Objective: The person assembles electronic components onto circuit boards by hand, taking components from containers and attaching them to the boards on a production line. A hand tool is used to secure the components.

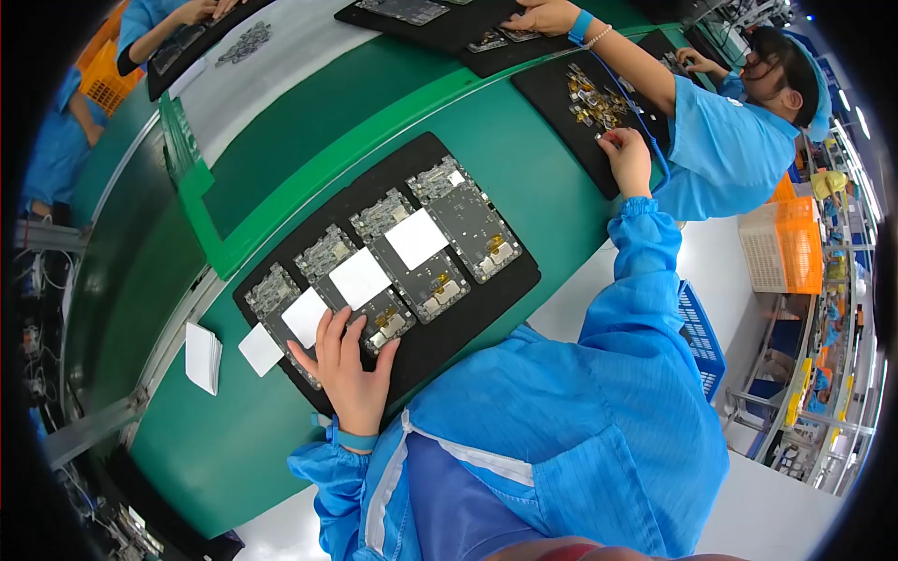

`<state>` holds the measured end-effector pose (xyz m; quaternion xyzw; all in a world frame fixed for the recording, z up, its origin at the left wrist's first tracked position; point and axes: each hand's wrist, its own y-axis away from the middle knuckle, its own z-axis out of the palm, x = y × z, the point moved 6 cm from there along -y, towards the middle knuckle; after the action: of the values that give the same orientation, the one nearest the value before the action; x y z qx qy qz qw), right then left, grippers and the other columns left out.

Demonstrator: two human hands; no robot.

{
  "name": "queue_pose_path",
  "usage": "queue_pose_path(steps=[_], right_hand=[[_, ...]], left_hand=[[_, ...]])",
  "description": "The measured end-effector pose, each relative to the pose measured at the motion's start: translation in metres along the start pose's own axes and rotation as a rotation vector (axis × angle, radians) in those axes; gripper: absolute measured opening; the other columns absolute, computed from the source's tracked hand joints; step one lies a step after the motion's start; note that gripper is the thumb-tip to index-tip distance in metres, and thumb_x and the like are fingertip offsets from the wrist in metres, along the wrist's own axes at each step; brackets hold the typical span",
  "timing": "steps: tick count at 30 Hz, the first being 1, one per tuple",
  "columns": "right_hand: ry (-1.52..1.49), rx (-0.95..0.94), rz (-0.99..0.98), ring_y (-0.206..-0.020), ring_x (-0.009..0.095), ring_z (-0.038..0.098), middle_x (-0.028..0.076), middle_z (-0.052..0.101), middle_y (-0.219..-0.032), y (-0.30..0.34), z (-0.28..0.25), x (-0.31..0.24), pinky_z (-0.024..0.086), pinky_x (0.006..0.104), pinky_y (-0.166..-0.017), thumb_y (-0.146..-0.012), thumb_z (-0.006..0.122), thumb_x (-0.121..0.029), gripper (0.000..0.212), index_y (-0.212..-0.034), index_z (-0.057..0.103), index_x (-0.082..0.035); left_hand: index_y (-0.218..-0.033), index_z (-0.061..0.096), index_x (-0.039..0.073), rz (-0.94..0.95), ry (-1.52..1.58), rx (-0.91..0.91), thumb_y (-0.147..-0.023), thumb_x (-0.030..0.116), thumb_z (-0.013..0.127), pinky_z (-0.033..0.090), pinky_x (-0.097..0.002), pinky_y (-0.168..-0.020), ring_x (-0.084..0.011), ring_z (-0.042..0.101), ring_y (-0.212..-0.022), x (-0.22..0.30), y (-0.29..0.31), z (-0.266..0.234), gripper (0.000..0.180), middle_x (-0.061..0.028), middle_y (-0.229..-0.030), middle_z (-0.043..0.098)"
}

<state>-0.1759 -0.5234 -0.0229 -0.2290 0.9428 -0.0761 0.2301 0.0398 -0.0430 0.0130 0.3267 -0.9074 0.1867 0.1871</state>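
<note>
Several dark circuit boards [470, 229] lie in a row on a black mat [496, 290]. White cards [416, 239] rest across some of them, and another white card [260, 350] sticks out at the left end of the row. My left hand [355, 379] lies over the near left boards with its fingers spread, fingertips by a white card [306, 316]. At the right, my right hand [629, 161] pinches a tiny silvery part, mostly hidden by the fingers. It is beside a pile of small gold-and-silver parts [594, 101] on a second black mat [544, 84].
A stack of white cards [203, 359] lies left on the green table [187, 439]. Across a green-taped edge [309, 201], other people handle boards on mats. A co-worker's arm [636, 70] with a blue cord reaches in at the upper right. Blue [702, 341] and orange crates [795, 245] stand right.
</note>
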Motion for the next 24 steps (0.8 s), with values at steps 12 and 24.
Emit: queue_pose_path(steps=[12,24], right_hand=[[0.348,0.127,-0.384,-0.074,0.033,0.062,0.014,0.06,-0.083,-0.01,-0.034,-0.053,0.052,0.0408,-0.066,-0.081,0.062,-0.02,0.016,-0.085,0.07,-0.007],[-1.08,-1.414,-0.12,-0.072,0.004,0.059,0.001,0.064,-0.078,0.208,0.021,-0.303,0.046,0.0198,-0.061,-0.086,0.068,-0.005,0.012,-0.094,0.061,-0.001]], left_hand=[[-0.107,0.063,0.009,0.01,0.037,0.04,-0.068,0.019,0.081,0.009,-0.0582,-0.112,-0.0289,0.048,-0.124,0.012,0.004,0.0,0.045,-0.0068,-0.126,0.055],[-0.109,0.059,-0.001,-0.286,1.304,0.035,-0.083,0.001,0.069,0.051,-0.0257,-0.081,-0.0127,0.063,-0.09,-0.002,0.006,0.003,0.028,-0.0072,-0.1,0.065]])
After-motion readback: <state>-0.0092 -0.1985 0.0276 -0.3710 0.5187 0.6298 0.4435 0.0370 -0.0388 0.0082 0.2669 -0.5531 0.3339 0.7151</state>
